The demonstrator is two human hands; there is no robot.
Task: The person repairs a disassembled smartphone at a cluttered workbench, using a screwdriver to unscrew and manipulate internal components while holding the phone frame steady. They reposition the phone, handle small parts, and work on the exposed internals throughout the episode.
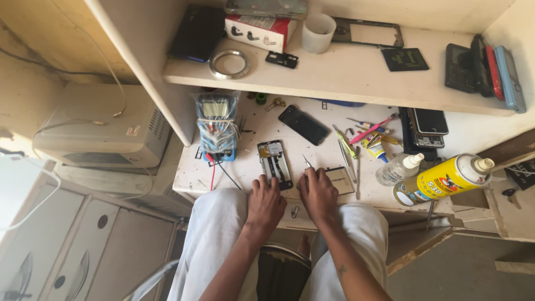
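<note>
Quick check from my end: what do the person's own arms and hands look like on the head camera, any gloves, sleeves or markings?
Both hands are bare: the left hand and right hand wear no gloves, and no rings or watch show. Both forearms are uncovered, with no sleeve in view. A small dark mark, perhaps a tattoo, sits on the right forearm. The legs below wear light, whitish trousers.

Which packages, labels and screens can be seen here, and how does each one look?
Spray can: right desk edge, lying down, yellow cylinder, colourful label.
Cardboard box: upper shelf, red and white.
Multimeter: desk left, grey screen, wrapped in wires.
Black phone: desk centre, dark screen.
</note>
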